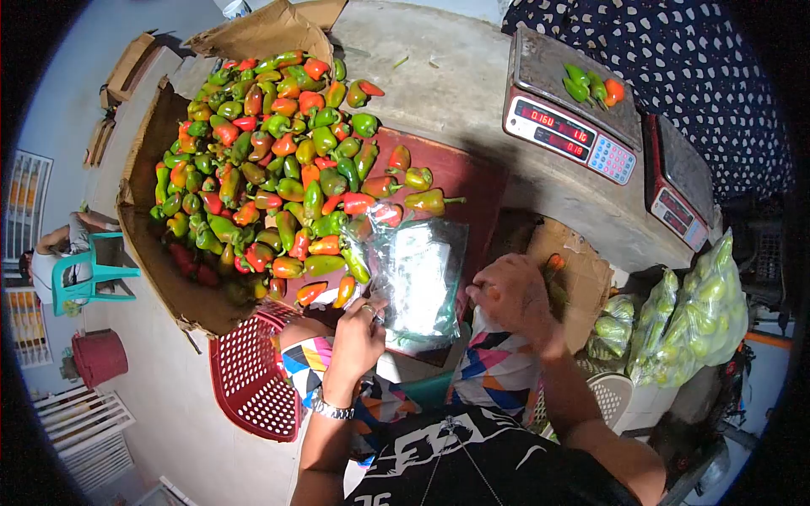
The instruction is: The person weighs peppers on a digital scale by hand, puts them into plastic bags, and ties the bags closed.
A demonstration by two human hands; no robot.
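Note:
A shiny clear plastic bag (415, 282), possibly a stack of them, lies over the red tabletop in front of me. My left hand (358, 339) is closed at its left edge, thumb and fingers pinching the plastic. To the right of the bag, my right hand (516, 295) is closed with curled fingers; what it grips, if anything, is hidden. A large heap of red and green peppers (261, 169) spreads from a torn cardboard box (152, 211) toward the bag. Several loose peppers (434, 201) rest on the red tabletop (481, 169) just beyond it.
A digital scale (574, 110) at the upper right bears a few peppers (591, 84); a second scale (675, 185) stands beside it. Filled bags of green produce (692, 320) sit at the right near a cardboard box (582, 261). A person sits on a green chair (89, 266) far left.

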